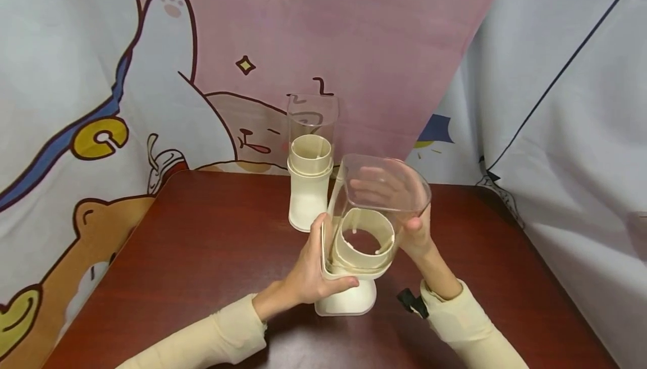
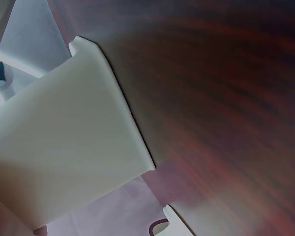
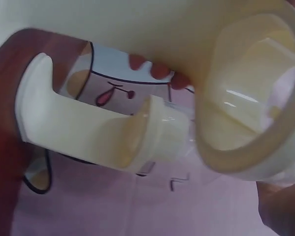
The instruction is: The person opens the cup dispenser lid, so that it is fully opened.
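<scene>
A dispenser with a clear container on a cream stand (image 1: 349,299) stands upright on the table, near its front middle. My left hand (image 1: 308,276) grips the cream collar below the container, thumb along the front. The right hand (image 1: 404,200) holds the clear container from the right, its fingers spread across the back and showing through the wall, the thumb at the side. Inside sits a cream ring (image 1: 366,240) with an open centre. In the left wrist view the stand's smooth side (image 2: 73,128) fills much of the left. The right wrist view shows the round opening (image 3: 248,88) beneath the collar.
A matching dispenser (image 1: 309,189) stands behind, slightly left, also with a clear top. The dark reddish table (image 1: 202,256) ends at a printed cloth backdrop (image 1: 354,49). White cloth (image 1: 566,105) hangs at the right. A black strap (image 1: 413,303) hangs by the right cuff.
</scene>
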